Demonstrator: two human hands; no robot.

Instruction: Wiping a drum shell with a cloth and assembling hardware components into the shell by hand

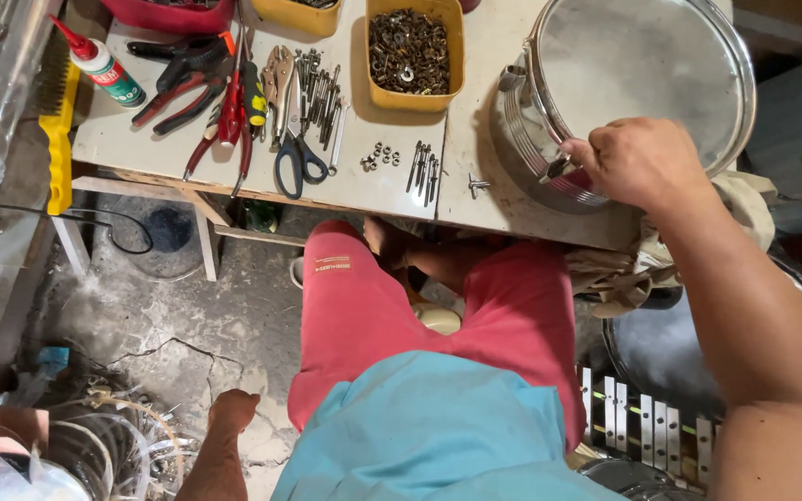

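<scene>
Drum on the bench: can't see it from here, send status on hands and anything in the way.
Right hand on the drum rim, grip on a small fitting. Left hand down low, fist closed, empty. Loose bolts beside the drum.

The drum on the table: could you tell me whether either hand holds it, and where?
The right hand grips the drum at its near rim; the left hand hangs low, holding nothing.

The person wears a light blue shirt [438,431] that covers the belly, and below it a pair of red shorts [438,315] reaching to about the knees. On one leg of the shorts there is a small rectangular patch [331,263] with tiny print. Both arms are bare, without sleeves, watch or bracelet. The left hand [232,410] and the right hand [640,162] have no gloves and no rings.
</scene>
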